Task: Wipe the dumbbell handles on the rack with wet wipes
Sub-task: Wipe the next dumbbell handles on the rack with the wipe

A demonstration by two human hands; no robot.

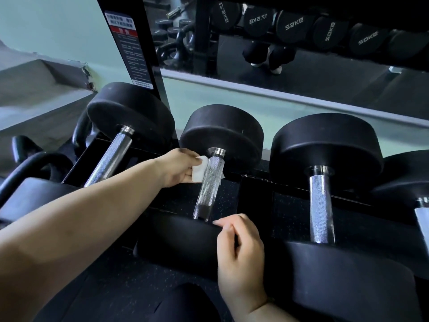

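Observation:
Several black dumbbells with knurled chrome handles lie side by side on a low black rack (255, 182). My left hand (178, 168) grips a folded white wet wipe (199, 169) and holds it against the upper left side of the middle dumbbell's handle (209, 184), just below the far head. The wipe's edge shows again on the handle's right side. My right hand (239, 249) rests on the near black head (181, 242) of the same dumbbell, fingers curled over its top edge.
A second chrome handle (109, 156) lies to the left and a third handle (321, 205) to the right. Black kettlebells (30, 163) stand at far left. A mirror (278, 54) behind the rack reflects more dumbbells and a person's legs.

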